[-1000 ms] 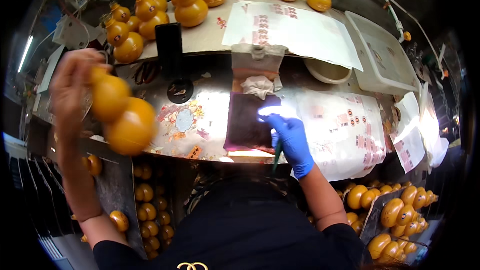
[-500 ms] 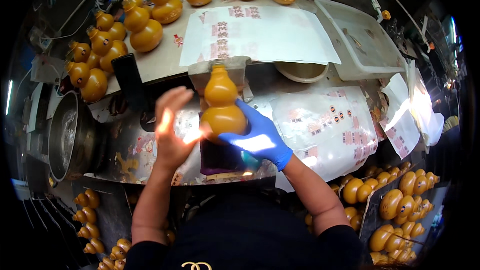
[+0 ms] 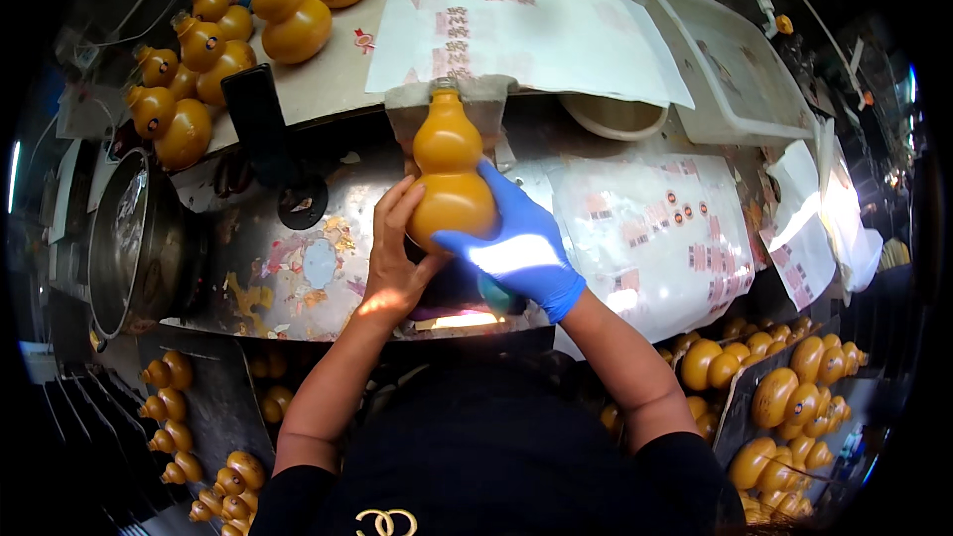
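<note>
Joining the blue-gloved right hand [image 3: 521, 250], the bare left hand [image 3: 395, 258] has closed in; both grips cup the glossy amber gourd-shaped bottle [image 3: 452, 194] by its lower bulb, supporting it above the metal desk [image 3: 298, 310].

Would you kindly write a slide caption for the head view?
Bare left hand and blue-gloved right hand hold an amber gourd bottle over a workbench.

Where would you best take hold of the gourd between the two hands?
Probably the gourd is best cupped by its wide lower bulb, from both sides, as the left hand and gloved right hand do. The bulb is round and nearest the person; the narrow neck points away, giving fingers less to hold.
</note>
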The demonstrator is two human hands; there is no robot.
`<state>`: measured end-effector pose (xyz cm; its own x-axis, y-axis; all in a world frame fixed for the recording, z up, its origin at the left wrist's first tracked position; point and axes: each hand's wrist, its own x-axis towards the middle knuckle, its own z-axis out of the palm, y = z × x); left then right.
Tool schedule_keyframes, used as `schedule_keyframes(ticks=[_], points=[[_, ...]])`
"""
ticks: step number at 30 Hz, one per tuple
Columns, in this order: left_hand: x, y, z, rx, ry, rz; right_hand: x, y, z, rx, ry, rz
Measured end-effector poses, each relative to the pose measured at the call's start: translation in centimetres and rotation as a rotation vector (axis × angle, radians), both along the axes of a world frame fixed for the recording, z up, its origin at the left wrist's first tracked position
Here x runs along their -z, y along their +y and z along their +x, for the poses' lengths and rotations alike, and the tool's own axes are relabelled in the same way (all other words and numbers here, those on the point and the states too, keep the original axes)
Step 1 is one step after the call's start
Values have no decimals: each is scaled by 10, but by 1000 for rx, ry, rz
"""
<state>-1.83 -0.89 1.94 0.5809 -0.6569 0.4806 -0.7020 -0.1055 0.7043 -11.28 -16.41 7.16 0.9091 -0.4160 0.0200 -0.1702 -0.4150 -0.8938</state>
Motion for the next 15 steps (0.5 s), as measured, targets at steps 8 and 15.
schedule_keyframes(ticks=[8, 15], points=[[-16, -11, -11, -12, -122, 59, 9, 8, -32, 116, -49, 24], [-16, -17, -20, -49, -164, 36, 65, -35, -169, 507, -5, -353]])
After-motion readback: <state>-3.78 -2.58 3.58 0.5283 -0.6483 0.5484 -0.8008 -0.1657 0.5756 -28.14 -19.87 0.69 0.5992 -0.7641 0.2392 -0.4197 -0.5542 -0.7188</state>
